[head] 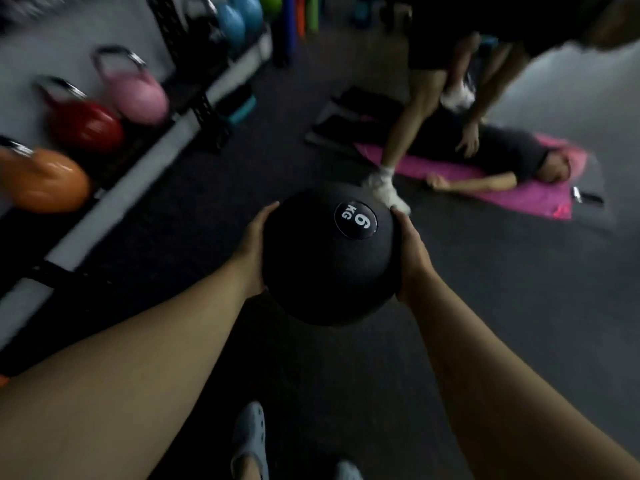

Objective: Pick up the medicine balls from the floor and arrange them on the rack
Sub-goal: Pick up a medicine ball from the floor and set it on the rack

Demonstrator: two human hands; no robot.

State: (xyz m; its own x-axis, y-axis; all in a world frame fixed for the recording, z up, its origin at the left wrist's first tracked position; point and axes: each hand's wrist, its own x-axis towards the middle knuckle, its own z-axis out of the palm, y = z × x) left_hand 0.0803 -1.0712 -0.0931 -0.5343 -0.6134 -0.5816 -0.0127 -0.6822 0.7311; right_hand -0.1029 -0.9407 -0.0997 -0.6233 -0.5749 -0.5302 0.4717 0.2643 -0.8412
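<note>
The black ball (329, 258), marked 6 KG on its top, hangs in the air above the dark floor (485, 323), clamped between the two palms at arm's length in front of the person. The left hand (254, 251) presses flat against its left side and the right hand (410, 259) against its right, fingers wrapped round the curve; neither hand is under it, so the hold seems to rest on squeeze alone. To carry it well, slide the fingers lower to cradle the weight and draw it closer to the body. The rack (204, 109) stands up and to the left of the left hand, with coloured kettlebells (138, 95) on it, so the turn goes leftward. Beyond the right hand, two people work on a pink mat (519, 192), one foot close behind the ball; it seems wise to keep the swing away from them. The picture is blurred, so a free slot cannot be made out.
</note>
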